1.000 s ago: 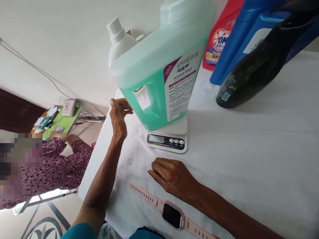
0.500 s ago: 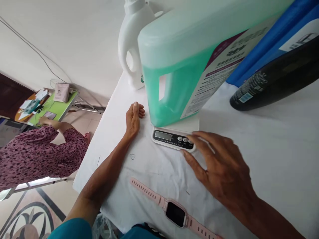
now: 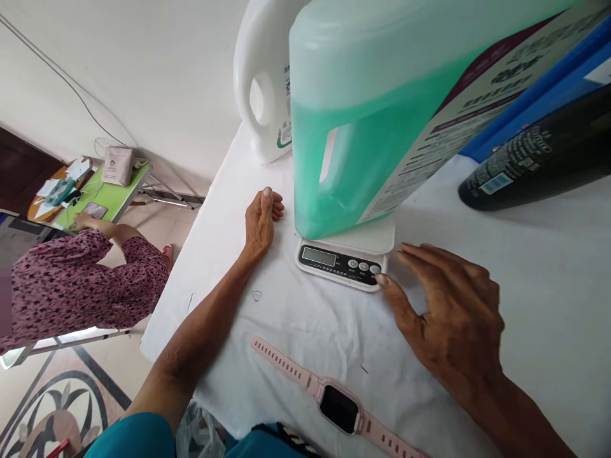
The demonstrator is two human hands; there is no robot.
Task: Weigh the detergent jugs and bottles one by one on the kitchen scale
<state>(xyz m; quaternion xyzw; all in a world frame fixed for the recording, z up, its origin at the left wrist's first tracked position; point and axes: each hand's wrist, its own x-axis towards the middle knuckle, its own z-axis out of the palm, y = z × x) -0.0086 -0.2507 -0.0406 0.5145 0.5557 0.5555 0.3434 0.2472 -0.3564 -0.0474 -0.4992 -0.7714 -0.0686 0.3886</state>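
Observation:
A white kitchen scale (image 3: 340, 264) with a dark button panel lies on the white cloth, its display blank. On its platform stands a big translucent jug of green liquid (image 3: 353, 152). At the scale's right end is my right hand (image 3: 453, 312), fingers apart and holding nothing. Its thumb tip meets the panel's corner by the buttons; the other fingertips are beside the platform. My left hand (image 3: 261, 219) rests on its edge left of the jug, loosely curled with the thumb on top, and no object shows in it. A pink-strapped smartwatch (image 3: 338, 407) lies nearer me.
Behind the jug stands a white handled bottle (image 3: 262, 83). To the right are a black bottle (image 3: 534, 152) and a blue package (image 3: 496, 127). Left of the cloth-covered table (image 3: 191, 318), a person in patterned purple clothes (image 3: 86, 286) is by a green table (image 3: 112, 203).
My right hand has drawn back to the right, its fingers off the scale's buttons. The view has shifted slightly; my left hand stays beside the jug.

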